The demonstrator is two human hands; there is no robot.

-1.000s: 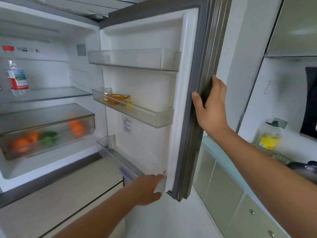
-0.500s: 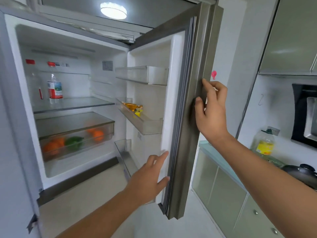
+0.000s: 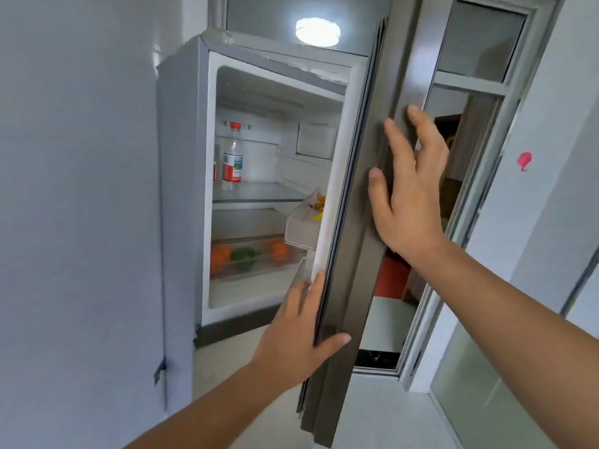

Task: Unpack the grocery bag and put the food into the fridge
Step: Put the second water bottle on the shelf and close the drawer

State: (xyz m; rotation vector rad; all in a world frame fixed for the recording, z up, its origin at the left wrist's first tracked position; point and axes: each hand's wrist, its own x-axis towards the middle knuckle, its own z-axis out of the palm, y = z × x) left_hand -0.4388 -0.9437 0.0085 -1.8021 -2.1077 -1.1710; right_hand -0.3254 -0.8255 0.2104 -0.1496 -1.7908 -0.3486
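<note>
The fridge (image 3: 181, 196) stands open ahead, its grey door (image 3: 363, 228) swung edge-on toward me. My right hand (image 3: 408, 196) lies flat on the door's outer face with straight fingers. My left hand (image 3: 298, 332) touches the door's lower edge, thumb across the edge, fingers straight along the white inner lining. Inside, a water bottle (image 3: 232, 157) with a red cap stands on the upper shelf. Oranges (image 3: 221, 254) and a green vegetable (image 3: 243, 258) lie in the clear drawer. A door bin (image 3: 301, 226) holds yellow packets (image 3: 319, 202).
A pale wall (image 3: 77, 189) fills the left side, close to the fridge. Right of the door is a sliding glass door frame (image 3: 466, 222) with a room beyond. A pink hook (image 3: 524, 161) sticks on the right wall. A ceiling lamp (image 3: 317, 31) glows above.
The fridge door has swung toward shut and now stands edge-on. My right hand went from gripping the door's edge to lying flat on its outer face. The view has backed away and turned right.
</note>
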